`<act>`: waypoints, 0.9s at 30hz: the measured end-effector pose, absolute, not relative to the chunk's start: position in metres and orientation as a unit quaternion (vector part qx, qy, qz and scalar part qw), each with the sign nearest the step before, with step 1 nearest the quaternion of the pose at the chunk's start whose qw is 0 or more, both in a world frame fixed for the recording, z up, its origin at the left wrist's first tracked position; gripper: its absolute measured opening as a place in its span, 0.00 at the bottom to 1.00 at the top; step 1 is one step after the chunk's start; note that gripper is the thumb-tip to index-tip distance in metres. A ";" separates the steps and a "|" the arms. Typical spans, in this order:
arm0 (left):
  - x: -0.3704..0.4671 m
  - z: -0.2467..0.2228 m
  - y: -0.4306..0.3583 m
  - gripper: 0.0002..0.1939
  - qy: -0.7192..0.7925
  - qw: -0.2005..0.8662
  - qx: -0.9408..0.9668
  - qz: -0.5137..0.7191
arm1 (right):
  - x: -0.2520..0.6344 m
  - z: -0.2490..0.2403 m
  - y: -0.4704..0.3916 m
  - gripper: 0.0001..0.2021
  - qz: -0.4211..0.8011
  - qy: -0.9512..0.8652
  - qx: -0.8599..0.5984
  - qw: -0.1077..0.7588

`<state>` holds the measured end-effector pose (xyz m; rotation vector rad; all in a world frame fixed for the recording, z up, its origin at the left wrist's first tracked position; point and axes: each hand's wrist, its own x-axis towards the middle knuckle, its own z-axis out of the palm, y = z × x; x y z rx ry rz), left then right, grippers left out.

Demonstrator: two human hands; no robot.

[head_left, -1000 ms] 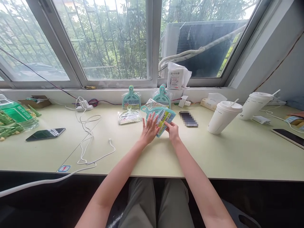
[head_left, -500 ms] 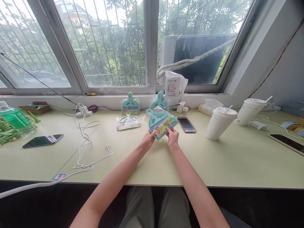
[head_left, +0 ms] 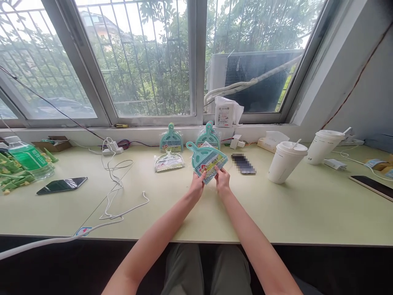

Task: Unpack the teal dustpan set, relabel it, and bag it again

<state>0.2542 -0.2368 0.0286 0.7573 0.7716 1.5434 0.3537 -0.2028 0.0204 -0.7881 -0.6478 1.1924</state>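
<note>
A teal mini dustpan set (head_left: pixel 206 159) in clear plastic wrap, with a printed label across its lower part, is held tilted above the desk. My left hand (head_left: pixel 198 182) is closed on its lower left edge, thumb on the front. At the lower right edge my right hand (head_left: pixel 222 178) grips it, thumb over the label. Behind it, another wrapped teal dustpan set (head_left: pixel 209 133) leans at the wall, partly covered. To the left stands a similar dustpan set (head_left: pixel 171 139), and in front of that lies a pale wrapped dustpan set (head_left: pixel 168 160).
Right of my hands are a phone-like dark item (head_left: pixel 244 164), blurred over, and two white lidded cups (head_left: pixel 287 162) with straws. Leftward lie a white cable (head_left: pixel 113 192), a black phone (head_left: pixel 62 185) and a green-labelled bottle (head_left: pixel 30 159). The desk's front edge (head_left: pixel 208 242) runs before me.
The held dustpan set has tipped slightly more, its handle swinging to the left. My left hand has shifted a little right and down. The whole view has moved slightly.
</note>
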 end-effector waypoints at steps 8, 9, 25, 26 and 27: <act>0.244 0.024 -0.234 0.17 0.423 0.568 0.379 0.595 | 0.355 0.012 -0.202 0.12 0.565 -0.296 -0.361 0.681; 0.243 0.026 -0.235 0.18 0.421 0.561 0.386 0.600 | 0.355 0.012 -0.202 0.12 0.567 -0.297 -0.361 0.678; 0.177 0.039 -0.223 0.17 0.472 0.636 0.236 0.563 | 0.396 0.015 -0.203 0.32 0.154 -0.750 -0.467 0.442; 0.177 0.038 -0.222 0.17 0.473 0.640 0.234 0.559 | 0.398 0.015 -0.201 0.30 0.152 -0.750 -0.464 0.446; 0.177 0.037 -0.222 0.17 0.474 0.643 0.233 0.555 | 0.400 0.014 -0.200 0.26 0.154 -0.743 -0.462 0.459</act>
